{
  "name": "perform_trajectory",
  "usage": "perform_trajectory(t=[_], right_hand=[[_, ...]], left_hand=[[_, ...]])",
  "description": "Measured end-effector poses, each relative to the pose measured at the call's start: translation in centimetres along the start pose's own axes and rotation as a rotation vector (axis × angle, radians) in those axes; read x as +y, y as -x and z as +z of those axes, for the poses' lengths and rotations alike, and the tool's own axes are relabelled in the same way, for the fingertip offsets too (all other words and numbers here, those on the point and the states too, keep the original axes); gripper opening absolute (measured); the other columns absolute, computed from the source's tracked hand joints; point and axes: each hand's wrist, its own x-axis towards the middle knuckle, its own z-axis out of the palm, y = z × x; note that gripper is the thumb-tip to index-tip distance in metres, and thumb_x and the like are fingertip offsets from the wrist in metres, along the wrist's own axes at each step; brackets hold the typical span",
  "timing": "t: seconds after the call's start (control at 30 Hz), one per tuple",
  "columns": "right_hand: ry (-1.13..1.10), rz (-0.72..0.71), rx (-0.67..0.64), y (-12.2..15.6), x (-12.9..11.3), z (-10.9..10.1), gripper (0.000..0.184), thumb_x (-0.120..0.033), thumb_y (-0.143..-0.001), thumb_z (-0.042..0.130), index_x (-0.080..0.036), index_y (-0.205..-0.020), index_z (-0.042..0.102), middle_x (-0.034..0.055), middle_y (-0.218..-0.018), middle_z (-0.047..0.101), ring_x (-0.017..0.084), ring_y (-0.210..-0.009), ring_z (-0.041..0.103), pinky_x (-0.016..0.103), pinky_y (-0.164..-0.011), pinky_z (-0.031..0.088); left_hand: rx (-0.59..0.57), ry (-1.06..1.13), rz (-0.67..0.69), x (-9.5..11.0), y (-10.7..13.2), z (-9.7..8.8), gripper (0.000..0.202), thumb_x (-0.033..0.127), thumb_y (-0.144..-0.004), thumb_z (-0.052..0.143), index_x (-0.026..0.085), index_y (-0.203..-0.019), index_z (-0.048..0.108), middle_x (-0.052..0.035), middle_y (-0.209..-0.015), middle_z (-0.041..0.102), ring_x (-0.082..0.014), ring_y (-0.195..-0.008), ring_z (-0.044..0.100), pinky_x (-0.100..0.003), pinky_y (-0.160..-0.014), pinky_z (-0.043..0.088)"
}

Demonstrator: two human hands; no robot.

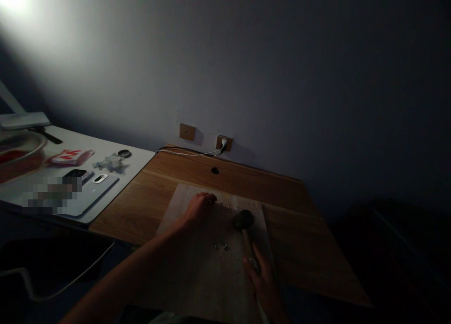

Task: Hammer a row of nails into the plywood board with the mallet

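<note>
A pale wooden board point(211, 272) lies on a brown wooden desk point(303, 248). My left hand point(199, 205) rests near the board's far edge, fingers curled and pinched at something small I cannot make out, next to a row of small nails point(229, 205). My right hand point(262, 279) grips the handle of a black-headed mallet point(244, 219), whose head rests on the board right of my left hand. A few loose nails point(221, 245) lie mid-board.
The room is dim. A white table point(116, 173) at left holds phones point(95, 183), a red-and-white packet point(68, 156), a bowl point(17, 152). Wall sockets point(224, 142) with a white cable sit behind the desk. A dark hole point(214, 170) marks the desktop.
</note>
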Motion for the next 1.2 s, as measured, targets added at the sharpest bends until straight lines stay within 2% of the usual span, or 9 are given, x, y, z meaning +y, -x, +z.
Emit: perform_trajectory(t=[0.13, 0.33, 0.5, 0.67, 0.77, 0.87, 0.97, 1.07, 1.2], right_hand=[[-0.013, 0.036, -0.044, 0.0, 0.0, -0.1, 0.077, -0.068, -0.084, 0.062, -0.018, -0.142, 0.060, 0.0125, -0.151, 0.056, 0.032, -0.144, 0.044, 0.046, -0.120, 0.033], [-0.007, 0.070, -0.017, 0.1, -0.3, 0.0, 0.089, -0.076, -0.078, 0.061, -0.013, -0.141, 0.060, 0.0164, -0.151, 0.054, 0.035, -0.145, 0.042, 0.049, -0.121, 0.030], [0.024, 0.034, -0.032, 0.1, -0.1, 0.0, 0.083, -0.074, -0.081, 0.059, -0.016, -0.141, 0.060, 0.0139, -0.149, 0.057, 0.033, -0.143, 0.045, 0.045, -0.119, 0.034], [0.006, 0.051, -0.028, 0.1, 0.1, 0.0, 0.078, -0.070, -0.082, 0.061, -0.019, -0.141, 0.061, 0.0122, -0.151, 0.056, 0.033, -0.144, 0.044, 0.047, -0.119, 0.033], [0.019, 0.042, -0.037, 0.1, -0.5, 0.0, 0.077, -0.068, -0.082, 0.062, -0.017, -0.140, 0.062, 0.0143, -0.149, 0.057, 0.035, -0.142, 0.046, 0.049, -0.118, 0.034], [0.053, -0.013, -0.062, -0.2, -2.0, 0.2, 0.074, -0.065, -0.083, 0.062, -0.018, -0.140, 0.062, 0.0129, -0.145, 0.061, 0.033, -0.140, 0.050, 0.046, -0.116, 0.039], [0.087, -0.085, -0.072, -1.1, -4.2, 1.0, 0.071, -0.062, -0.084, 0.062, -0.017, -0.138, 0.064, 0.0123, -0.133, 0.069, 0.033, -0.128, 0.060, 0.042, -0.107, 0.048], [0.089, -0.115, -0.092, -2.2, -6.4, 2.3, 0.068, -0.059, -0.084, 0.061, -0.017, -0.138, 0.065, 0.0096, -0.107, 0.077, 0.031, -0.101, 0.071, 0.040, -0.087, 0.057], [0.085, -0.125, -0.136, -3.3, -8.0, 4.0, 0.067, -0.057, -0.085, 0.059, -0.017, -0.139, 0.063, 0.0051, -0.081, 0.074, 0.028, -0.083, 0.072, 0.036, -0.072, 0.058]], left_hand=[[0.025, -0.030, 0.004, -0.1, 0.2, 0.2, 0.032, 0.004, -0.082, 0.055, 0.020, -0.099, 0.076, -0.0056, -0.097, 0.074, -0.0188, -0.089, 0.067, -0.029, -0.084, 0.052], [0.035, 0.020, 0.003, -0.7, 0.3, 0.6, 0.030, 0.003, -0.082, 0.057, 0.019, -0.098, 0.075, -0.0053, -0.095, 0.073, -0.0184, -0.089, 0.066, -0.028, -0.083, 0.052], [0.047, 0.060, 0.000, -0.9, 0.4, 0.6, 0.028, 0.004, -0.081, 0.057, 0.018, -0.098, 0.074, -0.0053, -0.095, 0.072, -0.0168, -0.085, 0.065, -0.027, -0.081, 0.052], [0.010, 0.038, 0.037, -0.6, 0.4, 0.4, 0.027, 0.004, -0.082, 0.055, 0.017, -0.096, 0.074, -0.0055, -0.092, 0.071, -0.0169, -0.084, 0.065, -0.027, -0.080, 0.052], [0.031, 0.035, 0.065, -0.5, 0.5, 0.5, 0.025, 0.007, -0.084, 0.057, 0.018, -0.099, 0.074, -0.0056, -0.094, 0.070, -0.0167, -0.085, 0.065, -0.028, -0.080, 0.052], [0.053, 0.079, 0.066, -0.7, 0.6, 0.6, 0.023, 0.011, -0.086, 0.057, 0.018, -0.098, 0.075, -0.0063, -0.098, 0.069, -0.0163, -0.085, 0.066, -0.027, -0.080, 0.053], [0.050, 0.120, 0.069, -1.0, 0.5, 0.8, 0.025, 0.009, -0.087, 0.055, 0.018, -0.097, 0.076, -0.0069, -0.098, 0.070, -0.0165, -0.086, 0.067, -0.028, -0.082, 0.054], [0.053, 0.136, 0.052, -1.3, 0.4, 1.2, 0.031, 0.008, -0.086, 0.054, 0.017, -0.107, 0.073, -0.0072, -0.101, 0.072, -0.0174, -0.090, 0.068, -0.029, -0.085, 0.054], [0.066, 0.154, -0.002, -1.8, 0.2, 1.7, 0.042, 0.006, -0.083, 0.054, 0.016, -0.122, 0.064, -0.0064, -0.098, 0.074, -0.0172, -0.086, 0.069, -0.028, -0.080, 0.053]])
